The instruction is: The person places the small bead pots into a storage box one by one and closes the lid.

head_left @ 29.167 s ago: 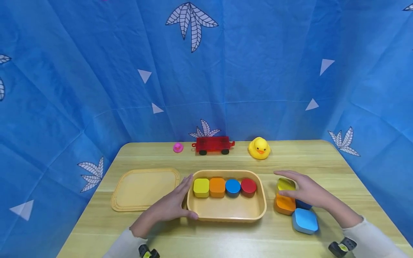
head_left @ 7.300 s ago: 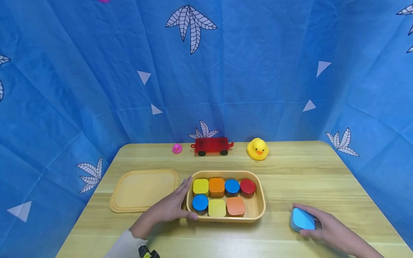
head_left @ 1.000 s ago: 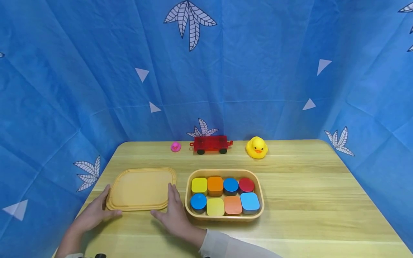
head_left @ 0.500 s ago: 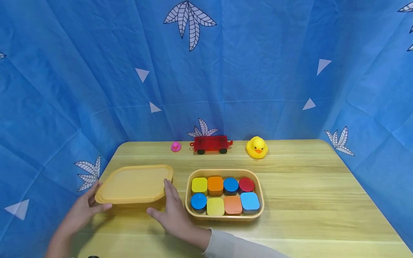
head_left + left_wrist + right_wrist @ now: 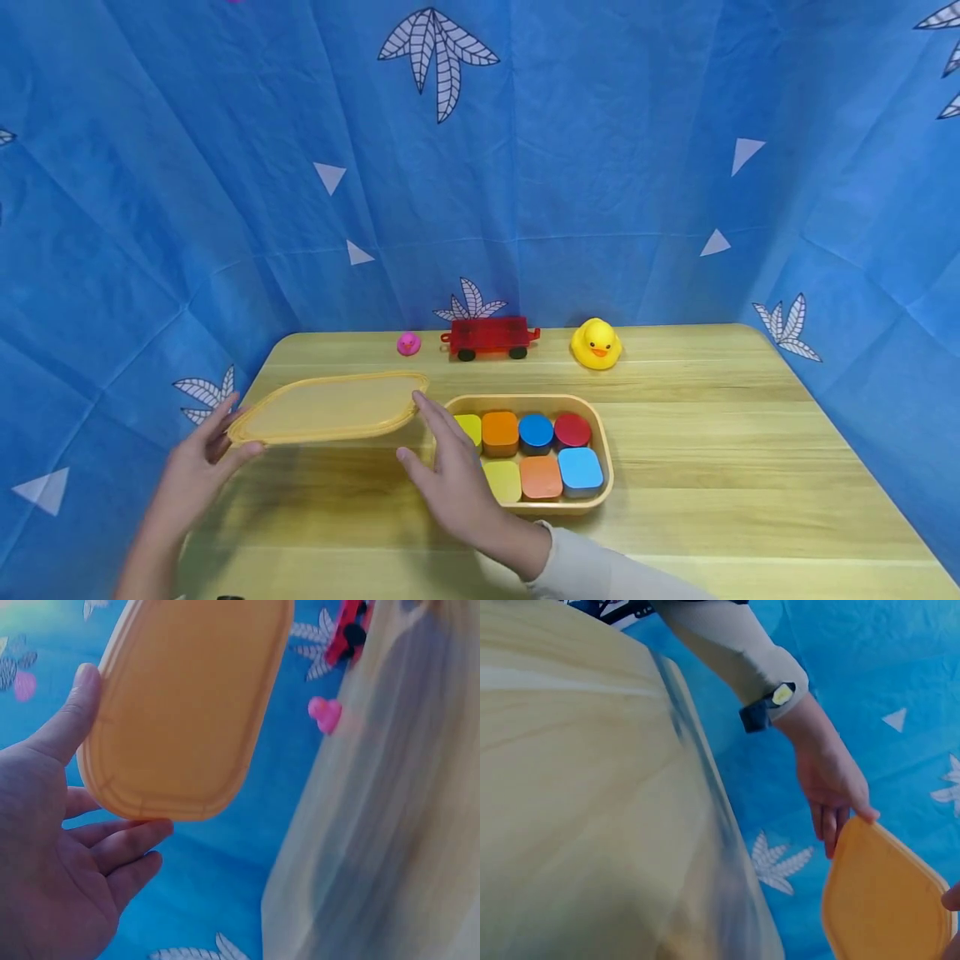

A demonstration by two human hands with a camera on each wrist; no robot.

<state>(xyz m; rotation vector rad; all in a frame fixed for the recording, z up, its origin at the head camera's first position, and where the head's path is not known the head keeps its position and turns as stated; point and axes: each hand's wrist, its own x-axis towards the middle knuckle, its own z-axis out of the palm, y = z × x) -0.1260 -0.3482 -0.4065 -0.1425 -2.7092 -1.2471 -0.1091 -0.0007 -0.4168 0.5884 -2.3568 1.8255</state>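
A flat, pale orange lid (image 5: 330, 408) with rounded corners hangs tilted above the left of the table, its right end higher. My left hand (image 5: 197, 467) grips its left end, thumb along the near edge and fingers behind, as the left wrist view shows. My right hand (image 5: 461, 479) touches the lid's right end with straight fingers, the thumb spread apart from it. Right of the lid stands an open box (image 5: 609, 479) of the same colour, holding two rows of coloured blocks, among them a light blue block (image 5: 580, 471) and a red block (image 5: 572, 431). My right hand hides the box's left end.
Along the back of the table (image 5: 712, 467) stand a small pink duck (image 5: 408, 343), a red toy wagon (image 5: 490, 335) and a yellow duck (image 5: 596, 343). A blue patterned cloth (image 5: 600, 167) hangs behind and at both sides.
Earlier, the blocks beside the box went into it. Over the last second the lid has risen off the table and tilted, its right end moving right towards the box with my right hand.
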